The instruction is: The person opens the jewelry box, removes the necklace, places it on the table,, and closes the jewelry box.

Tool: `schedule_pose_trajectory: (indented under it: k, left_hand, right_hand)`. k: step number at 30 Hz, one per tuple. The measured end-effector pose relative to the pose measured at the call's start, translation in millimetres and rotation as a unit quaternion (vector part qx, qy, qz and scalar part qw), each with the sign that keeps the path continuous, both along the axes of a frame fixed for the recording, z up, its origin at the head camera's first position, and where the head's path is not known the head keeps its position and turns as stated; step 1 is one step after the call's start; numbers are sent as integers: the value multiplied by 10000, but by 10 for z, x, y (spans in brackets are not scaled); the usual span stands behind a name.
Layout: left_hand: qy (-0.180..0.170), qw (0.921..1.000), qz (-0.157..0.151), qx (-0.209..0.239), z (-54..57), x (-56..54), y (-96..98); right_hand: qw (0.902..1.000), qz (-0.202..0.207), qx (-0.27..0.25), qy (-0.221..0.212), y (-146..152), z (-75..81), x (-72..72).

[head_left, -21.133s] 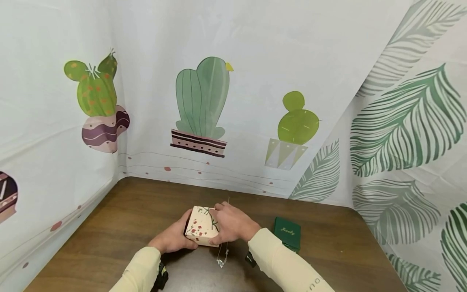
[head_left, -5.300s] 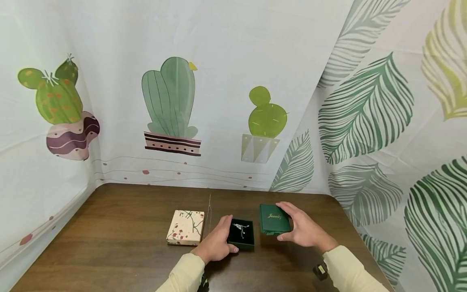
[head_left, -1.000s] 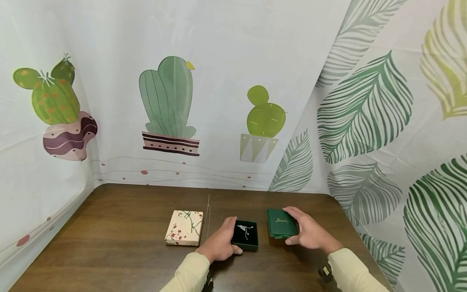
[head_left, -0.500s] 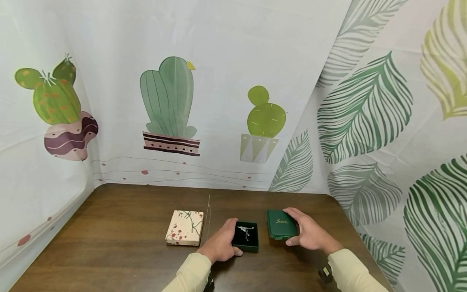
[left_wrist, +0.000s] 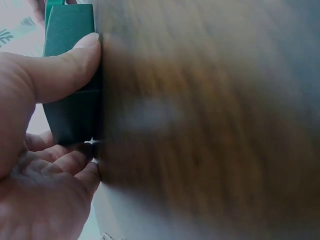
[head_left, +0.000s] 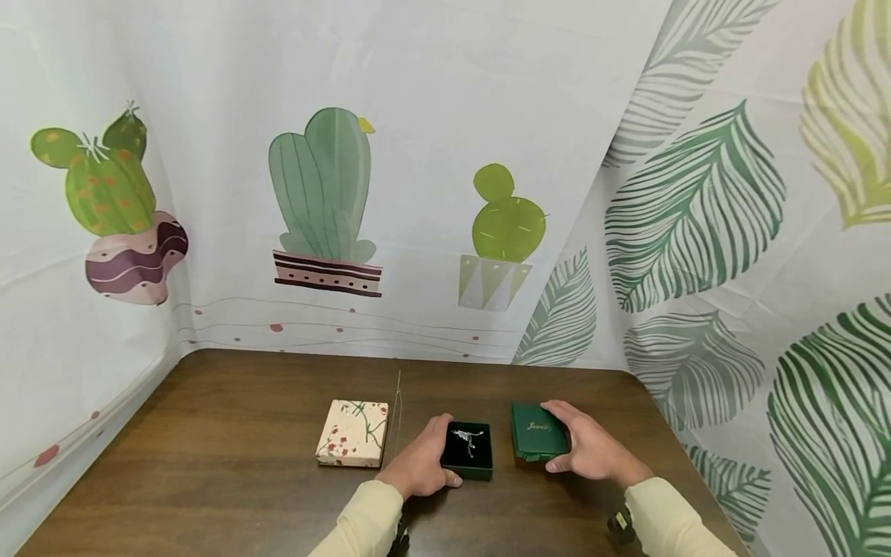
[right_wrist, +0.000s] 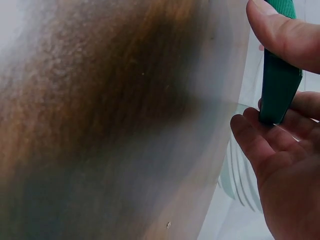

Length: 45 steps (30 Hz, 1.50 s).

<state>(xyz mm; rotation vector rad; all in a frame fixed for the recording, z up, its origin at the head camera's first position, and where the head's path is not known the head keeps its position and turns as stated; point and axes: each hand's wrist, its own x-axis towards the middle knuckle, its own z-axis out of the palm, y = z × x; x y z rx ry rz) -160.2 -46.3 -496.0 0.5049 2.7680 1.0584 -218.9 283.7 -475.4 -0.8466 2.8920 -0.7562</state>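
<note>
My left hand (head_left: 420, 460) grips the left side of a small dark green jewelry box base (head_left: 473, 472) on the table. On its black lining lies a silver necklace (head_left: 465, 438) with a pendant. In the left wrist view the thumb presses one wall of the box base (left_wrist: 70, 25) and the fingers are behind it. To the right, my right hand (head_left: 588, 441) holds the green lid (head_left: 536, 437) with gold "Jewelry" lettering. In the right wrist view the thumb and fingers pinch the lid (right_wrist: 277, 90) between them.
A cream box with red flowers (head_left: 353, 433) lies covered on the brown table (head_left: 230, 433), left of my left hand. Beside it a thin chain (head_left: 397, 418) stretches toward the back, partly hidden by the hand. A fabric backdrop (head_left: 431, 193) closes off the back and sides.
Earlier both hands held the flowered box; now it lies at left. The green box's lid is off, and my hands hold base and lid apart. Over the last second the lid sank slightly.
</note>
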Motion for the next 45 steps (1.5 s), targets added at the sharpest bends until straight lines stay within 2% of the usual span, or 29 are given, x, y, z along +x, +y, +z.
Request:
schedule_pose_trajectory:
  k: [6, 13, 20, 30, 39, 45]
  left_hand:
    - [20, 10000, 20, -71, -10, -7, 1]
    - [-40, 10000, 52, -54, 6, -11, -6]
    - [-13, 10000, 52, 73, 11, -27, -22]
    - [0, 9999, 72, 143, -40, -50, -12]
    - [-114, 9998, 91, 158, -53, -52, -23]
    - [-278, 9993, 137, 231, -66, -64, -32]
  right_hand:
    - [10000, 87, 29, 34, 13, -35, -4]
    - [9995, 224, 190, -145, 21, -100, -14]
    - [9993, 177, 278, -169, 5, -164, -12]
    - [9981, -53, -208, -574, 33, -228, 82]
    - [9917, -160, -662, -1094, 42, -255, 88]
    - [9896, -164, -779, -1197, 51, -253, 67]
